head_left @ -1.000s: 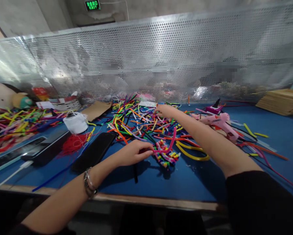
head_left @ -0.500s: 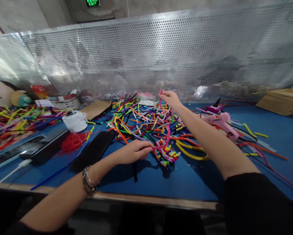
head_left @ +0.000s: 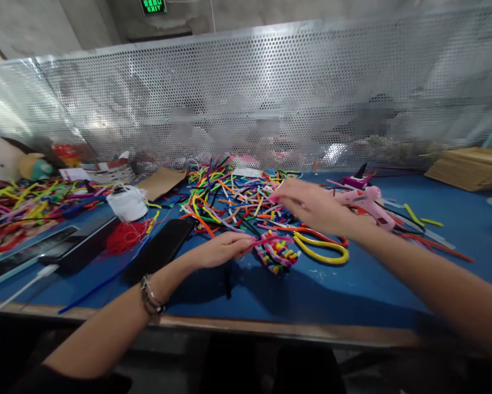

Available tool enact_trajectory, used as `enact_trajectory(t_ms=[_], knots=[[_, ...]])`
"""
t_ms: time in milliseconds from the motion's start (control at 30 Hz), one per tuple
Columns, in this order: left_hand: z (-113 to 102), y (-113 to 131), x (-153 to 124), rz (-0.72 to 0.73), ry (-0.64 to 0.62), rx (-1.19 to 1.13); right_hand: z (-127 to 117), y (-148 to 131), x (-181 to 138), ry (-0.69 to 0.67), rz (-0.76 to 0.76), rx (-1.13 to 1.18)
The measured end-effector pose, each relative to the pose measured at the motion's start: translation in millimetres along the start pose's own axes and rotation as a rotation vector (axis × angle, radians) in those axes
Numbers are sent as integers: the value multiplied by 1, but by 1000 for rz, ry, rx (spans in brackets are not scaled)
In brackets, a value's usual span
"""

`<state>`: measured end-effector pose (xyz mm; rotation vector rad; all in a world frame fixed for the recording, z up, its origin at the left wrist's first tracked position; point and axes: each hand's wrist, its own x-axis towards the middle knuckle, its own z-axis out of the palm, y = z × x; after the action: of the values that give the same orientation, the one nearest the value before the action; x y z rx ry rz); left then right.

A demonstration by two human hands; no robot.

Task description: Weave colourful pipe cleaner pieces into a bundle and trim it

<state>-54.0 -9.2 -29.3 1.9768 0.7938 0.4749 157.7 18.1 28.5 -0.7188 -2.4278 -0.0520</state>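
My left hand is closed in a pinch on a pink pipe cleaner at the edge of a small woven piece of many-coloured pipe cleaners. The pink strand lies across the top of that piece, just above the blue table. Up and to the right, my right hand hovers over the pile of loose pipe cleaners, apart from the woven piece. Motion smears its fingers; a pink spot shows at the tips, and I cannot make out whether they hold anything. Yellow-handled scissors lie beside the woven piece.
To the right lie a pink glue gun and a stack of brown cardboard. On the left are a black phone, red yarn and a white mask-like item. A perforated metal screen stands behind.
My right hand has come down and nearer from its raised position. The pink pipe cleaner, stretched upward before, now lies across the woven piece. My left hand has stayed nearly in place.
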Motion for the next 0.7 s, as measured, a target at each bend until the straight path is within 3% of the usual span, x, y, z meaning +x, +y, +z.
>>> enact_trajectory(t_ms=[67, 233, 467, 600, 700], knots=[[1, -1, 1, 11, 13, 11, 6, -19, -24, -140, -27, -27], [1, -1, 3, 37, -24, 17, 23, -24, -56, -189, -15, -109], [-4, 4, 1, 33, -34, -18, 30, -21, -56, -107, 106, -41], [-4, 8, -1, 60, -48, -75, 31, -24, -56, -188, 153, -108], [-2, 18, 0, 83, -48, 49, 29, -25, -58, -227, 195, -179]])
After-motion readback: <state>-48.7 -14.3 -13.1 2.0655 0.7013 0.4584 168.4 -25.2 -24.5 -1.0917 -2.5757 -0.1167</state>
